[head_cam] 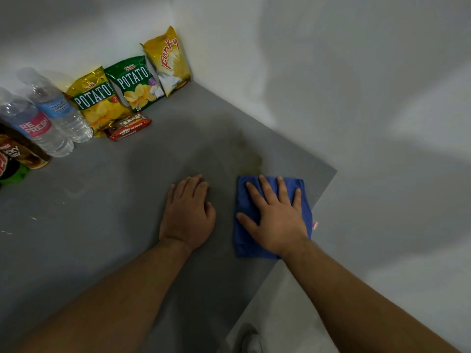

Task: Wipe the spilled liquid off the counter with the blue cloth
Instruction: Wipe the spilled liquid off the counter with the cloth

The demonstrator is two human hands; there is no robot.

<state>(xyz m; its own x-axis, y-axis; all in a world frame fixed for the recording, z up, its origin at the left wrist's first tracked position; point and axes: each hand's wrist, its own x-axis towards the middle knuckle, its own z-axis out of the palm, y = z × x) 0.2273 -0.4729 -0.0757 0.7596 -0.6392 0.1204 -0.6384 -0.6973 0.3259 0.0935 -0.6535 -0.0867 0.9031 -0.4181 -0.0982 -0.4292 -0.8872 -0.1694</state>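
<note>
**Blue cloth pressed flat beside the worktop's right edge**

Blue cloth [245, 242] lies folded into a rough rectangle on the grey worktop [102, 225], close to its right edge, where a small pale tag [315, 224] sticks out past the fabric. The right hand [276, 221] rests palm-down on top of it. Its fingers [265, 191] are straight and spread wide, their tips stopping just short of the cloth's far edge and the thumb reaching towards its left edge. Nothing is pinched or gripped.

Just beyond that far edge, a faint brownish patch of spilled liquid [251, 157] marks the surface. The left hand [188, 212] lies palm-down on the bare worktop to the left of the cloth, apart from it, with its fingers close together and holding nothing.

Along the far-left edge, against the wall, stand two water bottles [61, 115] and three snack bags [135, 82]. A chocolate bar [127, 127] lies in front of the bags.
</note>
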